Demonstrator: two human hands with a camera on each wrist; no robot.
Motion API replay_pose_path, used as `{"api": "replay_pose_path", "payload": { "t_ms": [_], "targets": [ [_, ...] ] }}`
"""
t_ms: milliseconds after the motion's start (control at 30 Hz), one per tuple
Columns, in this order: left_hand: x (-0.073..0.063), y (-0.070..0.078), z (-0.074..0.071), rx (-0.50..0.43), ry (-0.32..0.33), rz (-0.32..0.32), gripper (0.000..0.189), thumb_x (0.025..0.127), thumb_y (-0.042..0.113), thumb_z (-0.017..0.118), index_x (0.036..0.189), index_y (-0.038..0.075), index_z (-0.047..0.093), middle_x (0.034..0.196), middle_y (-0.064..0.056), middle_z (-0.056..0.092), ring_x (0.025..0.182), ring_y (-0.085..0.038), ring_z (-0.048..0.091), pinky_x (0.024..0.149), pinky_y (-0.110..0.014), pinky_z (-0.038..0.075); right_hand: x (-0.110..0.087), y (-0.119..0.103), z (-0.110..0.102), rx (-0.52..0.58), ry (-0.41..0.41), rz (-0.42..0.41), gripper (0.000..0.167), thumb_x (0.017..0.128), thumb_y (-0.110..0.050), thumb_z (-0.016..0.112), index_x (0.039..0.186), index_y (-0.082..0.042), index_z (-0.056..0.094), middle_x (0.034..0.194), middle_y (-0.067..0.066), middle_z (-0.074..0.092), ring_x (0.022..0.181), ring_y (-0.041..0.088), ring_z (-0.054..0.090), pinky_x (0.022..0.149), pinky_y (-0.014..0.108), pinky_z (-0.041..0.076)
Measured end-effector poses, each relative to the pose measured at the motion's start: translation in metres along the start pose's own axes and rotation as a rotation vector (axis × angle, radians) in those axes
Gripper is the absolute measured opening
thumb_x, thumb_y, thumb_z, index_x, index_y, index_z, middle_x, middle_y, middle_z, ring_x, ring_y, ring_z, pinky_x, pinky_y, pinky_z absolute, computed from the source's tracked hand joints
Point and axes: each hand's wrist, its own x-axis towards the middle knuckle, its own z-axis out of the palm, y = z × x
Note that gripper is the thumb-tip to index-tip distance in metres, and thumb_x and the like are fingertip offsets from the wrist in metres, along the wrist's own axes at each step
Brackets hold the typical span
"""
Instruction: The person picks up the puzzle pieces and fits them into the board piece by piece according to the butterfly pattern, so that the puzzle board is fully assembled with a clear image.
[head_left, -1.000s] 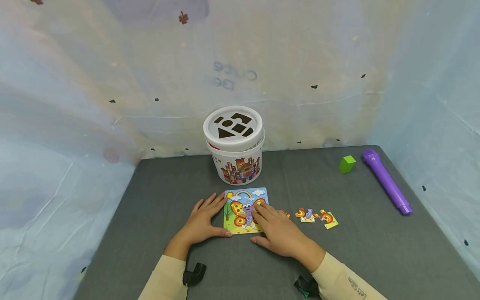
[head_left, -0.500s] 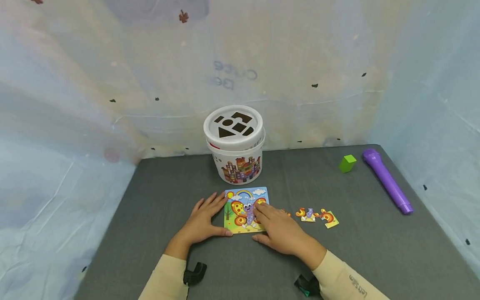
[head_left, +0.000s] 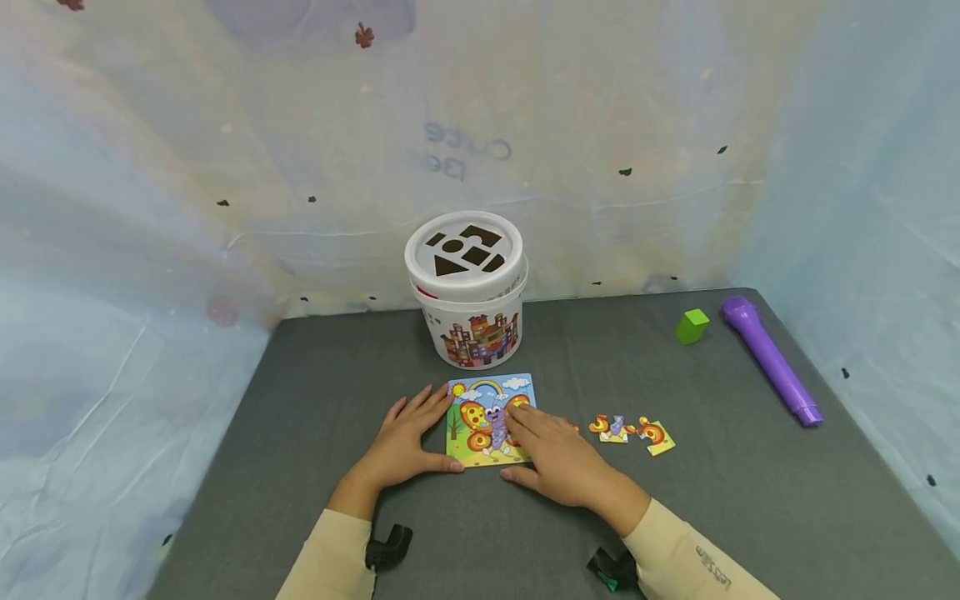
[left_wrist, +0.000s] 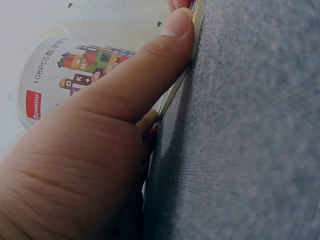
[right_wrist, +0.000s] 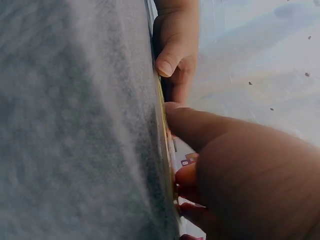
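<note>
1. Closest in, both sleeves come up from the bottom edge, and the two hands sit on the grey table (head_left: 315, 392) around a small butterfly puzzle board (head_left: 489, 398).
2. Progress, as far as I can judge: the board looks mostly filled in with rainbow, sun and wings in place. Two loose puzzle pieces (head_left: 632, 432) lie off to the right of it, well clear of both hands, so I'd say those are what's left. Another bit peeks out beside the right hand, too hidden to tell.
3. The left hand (head_left: 401, 442) lies flat with straight fingers along the board's left edge and the thumb pressed against its near edge. The wrist view shows that thumb right on the rim. It's bracing, not gripping.
4. The right hand (head_left: 558, 458) rests on the board's right half with fingers stretched out, pressing down on the picture. Nothing is pinched or curled around.
5. Just behind the board stands a white shape-sorter bucket (head_left: 468, 325) with its lid on.
6. Far right, a green cube (head_left: 692, 326) and a purple flashlight (head_left: 768, 360) lie near the table's edge.
</note>
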Motion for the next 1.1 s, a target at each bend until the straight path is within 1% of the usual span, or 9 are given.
{"api": "replay_pose_path", "payload": {
  "t_ms": [67,200,367,533,700,800,867,933,1100],
  "targets": [
    [-0.001,0.0,0.0,-0.004,0.001,0.0,0.12,0.08,0.073,0.087,0.173,0.021,0.034,0.178,0.007,0.023,0.165,-0.025,0.011,0.129,-0.06,0.0,0.002,0.004,-0.002,0.078,-0.016,0.001,0.077,0.107,-0.052,0.068,0.163,-0.002,0.051,0.169,0.016,0.043,0.156,0.037,0.037,0.119,0.066,0.036],
    [-0.001,-0.002,0.001,-0.006,0.0,0.005,0.12,0.08,0.074,0.086,0.174,0.022,0.033,0.179,0.008,0.022,0.165,-0.024,0.01,0.129,-0.06,-0.001,0.004,0.015,-0.015,0.345,-0.001,0.022,0.067,0.112,-0.046,0.063,0.163,-0.003,0.051,0.166,0.016,0.046,0.154,0.037,0.04,0.12,0.066,0.035],
    [0.001,-0.003,0.001,0.006,-0.009,0.008,0.121,0.08,0.076,0.085,0.174,0.023,0.031,0.179,0.009,0.02,0.165,-0.022,0.009,0.128,-0.06,-0.001,0.0,0.041,-0.036,0.694,0.127,0.044,0.049,0.118,-0.026,0.052,0.159,0.002,0.053,0.154,0.024,0.056,0.139,0.042,0.057,0.11,0.057,0.05],
    [0.001,-0.002,0.0,0.01,-0.014,-0.001,0.122,0.079,0.077,0.085,0.174,0.024,0.031,0.179,0.01,0.02,0.165,-0.021,0.009,0.129,-0.06,-0.002,-0.01,0.072,-0.049,0.899,0.219,0.045,0.044,0.121,-0.018,0.039,0.155,0.006,0.054,0.146,0.033,0.06,0.129,0.053,0.06,0.102,0.056,0.055],
    [0.001,0.0,-0.001,0.007,-0.01,-0.004,0.122,0.079,0.076,0.086,0.174,0.024,0.031,0.179,0.009,0.02,0.165,-0.021,0.009,0.129,-0.06,-0.002,-0.018,0.092,-0.053,0.896,0.25,0.099,0.046,0.12,-0.019,0.043,0.155,0.008,0.053,0.143,0.028,0.064,0.127,0.05,0.062,0.101,0.045,0.057],
    [0.001,0.001,-0.001,0.004,-0.008,-0.001,0.121,0.079,0.076,0.086,0.174,0.024,0.031,0.179,0.008,0.021,0.165,-0.022,0.01,0.129,-0.061,-0.001,-0.021,0.1,-0.051,0.855,0.21,0.14,0.047,0.117,-0.019,0.052,0.155,0.008,0.053,0.143,0.025,0.065,0.128,0.042,0.064,0.101,0.034,0.056],
    [0.0,0.001,-0.001,0.007,-0.011,-0.002,0.122,0.079,0.077,0.085,0.174,0.023,0.031,0.179,0.009,0.021,0.165,-0.022,0.009,0.129,-0.06,-0.001,-0.022,0.103,-0.049,0.821,0.168,0.151,0.049,0.114,-0.018,0.06,0.156,0.007,0.053,0.144,0.023,0.064,0.129,0.039,0.063,0.102,0.031,0.055],
    [0.0,0.001,-0.001,0.006,-0.01,0.0,0.122,0.079,0.077,0.085,0.174,0.023,0.031,0.179,0.009,0.021,0.165,-0.022,0.01,0.129,-0.061,-0.001,-0.023,0.105,-0.047,0.771,0.122,0.149,0.053,0.11,-0.018,0.068,0.156,0.004,0.054,0.146,0.02,0.064,0.131,0.036,0.061,0.105,0.035,0.054],
    [0.0,0.0,-0.001,0.004,-0.006,0.005,0.121,0.079,0.077,0.085,0.174,0.023,0.031,0.179,0.008,0.022,0.165,-0.023,0.01,0.128,-0.061,-0.001,-0.021,0.106,-0.048,0.619,-0.005,0.085,0.065,0.099,-0.024,0.085,0.154,-0.003,0.059,0.155,0.013,0.055,0.143,0.038,0.049,0.116,0.061,0.041]
  ]
}}
